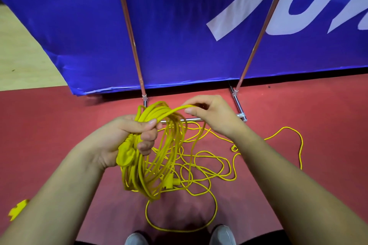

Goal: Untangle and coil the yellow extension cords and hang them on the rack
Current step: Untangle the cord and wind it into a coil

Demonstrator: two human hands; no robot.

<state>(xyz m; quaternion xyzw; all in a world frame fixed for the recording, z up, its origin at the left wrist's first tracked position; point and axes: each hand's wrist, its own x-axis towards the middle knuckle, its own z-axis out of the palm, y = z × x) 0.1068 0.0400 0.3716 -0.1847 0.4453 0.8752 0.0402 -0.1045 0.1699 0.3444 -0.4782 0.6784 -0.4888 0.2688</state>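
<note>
Left hand [127, 137] gripped the top of the yellow coil [157, 165], fingers curled round the bunched loops, with a flat yellow connector [125, 155] pressed against the palm. The loops hung below the fist, above the floor. Right hand [211, 113] sat just right of and slightly above the left, thumb and fingers pinching one strand [175, 110] that arched over from the top of the coil. A plug [171, 182] showed at the coil's lower right.

Loose cord [209, 167] lay tangled on the red floor [59, 125] under and to the right of both hands, one loop reaching near the grey shoes [223, 234]. The rack [191, 119] stood just beyond the hands, its base bar behind the coil and its two poles rising in front of a blue banner [179, 26]. A yellow piece [18, 209] lay at the lower left; cannot tell what it was.
</note>
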